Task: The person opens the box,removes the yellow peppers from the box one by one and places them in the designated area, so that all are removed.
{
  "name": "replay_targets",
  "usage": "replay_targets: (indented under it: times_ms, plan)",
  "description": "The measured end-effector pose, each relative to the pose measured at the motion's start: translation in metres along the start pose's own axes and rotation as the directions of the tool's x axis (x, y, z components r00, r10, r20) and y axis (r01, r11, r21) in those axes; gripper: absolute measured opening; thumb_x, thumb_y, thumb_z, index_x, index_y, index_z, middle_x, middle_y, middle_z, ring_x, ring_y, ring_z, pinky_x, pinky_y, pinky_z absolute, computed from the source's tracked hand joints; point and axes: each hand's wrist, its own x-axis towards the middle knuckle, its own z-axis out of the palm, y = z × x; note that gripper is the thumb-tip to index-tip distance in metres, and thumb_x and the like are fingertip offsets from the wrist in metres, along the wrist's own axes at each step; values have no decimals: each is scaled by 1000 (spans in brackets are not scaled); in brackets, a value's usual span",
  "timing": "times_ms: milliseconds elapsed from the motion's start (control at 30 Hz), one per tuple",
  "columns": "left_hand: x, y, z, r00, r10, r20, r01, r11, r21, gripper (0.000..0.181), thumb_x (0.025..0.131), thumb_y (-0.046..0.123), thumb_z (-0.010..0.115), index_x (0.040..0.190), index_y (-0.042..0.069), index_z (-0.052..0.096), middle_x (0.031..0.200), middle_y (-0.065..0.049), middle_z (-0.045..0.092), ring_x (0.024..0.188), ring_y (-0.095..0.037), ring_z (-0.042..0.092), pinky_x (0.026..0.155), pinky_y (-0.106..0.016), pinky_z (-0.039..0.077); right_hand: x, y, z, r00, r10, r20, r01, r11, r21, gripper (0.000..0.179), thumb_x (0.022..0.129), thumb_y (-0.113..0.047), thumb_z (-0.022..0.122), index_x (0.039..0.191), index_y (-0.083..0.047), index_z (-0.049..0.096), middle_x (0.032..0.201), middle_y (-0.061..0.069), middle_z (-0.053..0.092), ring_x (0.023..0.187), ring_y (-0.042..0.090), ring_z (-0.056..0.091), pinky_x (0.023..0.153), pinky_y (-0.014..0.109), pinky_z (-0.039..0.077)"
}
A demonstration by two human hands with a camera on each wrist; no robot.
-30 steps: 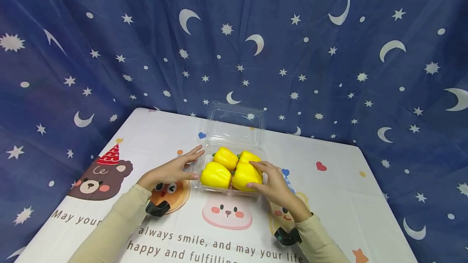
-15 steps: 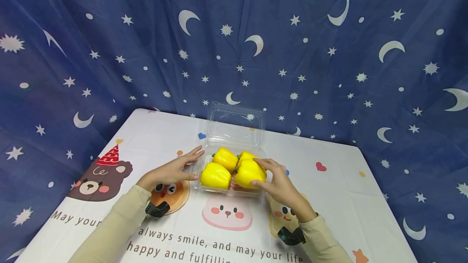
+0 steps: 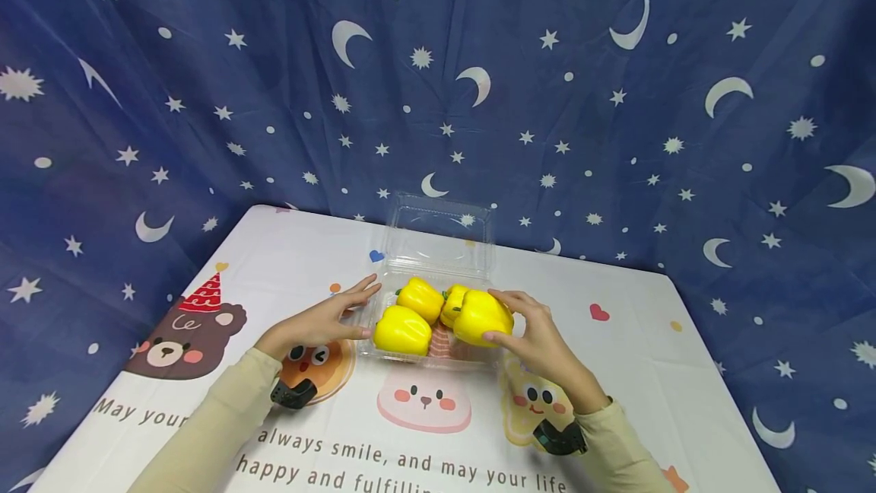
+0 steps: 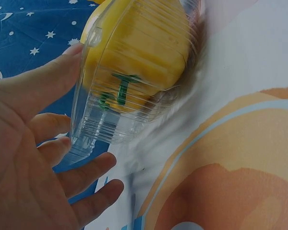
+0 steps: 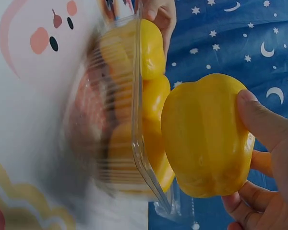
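Observation:
A yellow bell pepper is gripped between the thumb and fingers of my right hand. In the right wrist view the held pepper hangs above the rim of a clear plastic clamshell box. Three more yellow peppers stay in the box: one front left, one back left, and one at the back right, partly hidden by the held one. My left hand rests at the box's left side, fingers spread. In the left wrist view, its thumb touches the box wall.
The box's clear lid stands raised at the back. A white tablecloth with cartoon prints and lettering covers the table. Behind the table hangs a blue curtain with moons and stars. Dark bands sit at both wrists.
My right hand has lifted the front-right pepper and moved it up and to the right, uncovering that corner of the box. My left hand has stayed in place.

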Motion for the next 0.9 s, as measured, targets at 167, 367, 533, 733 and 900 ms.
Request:
replay_targets:
  times_ms: [167,367,533,733,900]
  plan:
    - [0,0,0,1000,-1,-2,1,1000,8,85,94,29,72,160,4,25,172,-18,1,152,-47,25,120,-62,32,-2,6,-7,1000,13,-8,-13,1000,0,67,81,-24,86,140,-8,60,136,15,64,124,38,59,100,63,48]
    - [0,-1,0,1000,5,-2,-5,1000,5,85,94,28,72,160,3,24,172,-17,1,153,-46,23,120,-62,31,-2,13,-15,1000,20,-23,-20,1000,-8,67,81,-23,86,141,-7,60,136,18,63,125,41,59,106,65,47]
    - [0,-1,0,1000,5,-2,-5,1000,4,86,94,29,72,160,3,24,172,-17,0,153,-46,24,120,-62,31,-2,16,-24,999,16,-35,-16,1000,-6,68,81,-21,85,141,-6,59,136,20,63,125,42,59,105,66,47]
    - [0,-2,1,1000,0,-2,0,1000,-2,86,94,29,72,160,3,24,172,-17,0,152,-47,26,120,-62,32,-2,22,-34,998,33,-49,-33,999,-5,69,81,-18,85,142,-6,58,137,20,62,124,41,58,108,67,44]
    - [0,-2,1,1000,-9,-3,9,1000,2,86,94,30,72,161,4,24,172,-15,0,153,-46,24,120,-61,31,-3,27,-42,997,50,-57,-49,999,4,68,82,-17,85,143,-4,57,138,22,60,123,41,57,109,70,40]
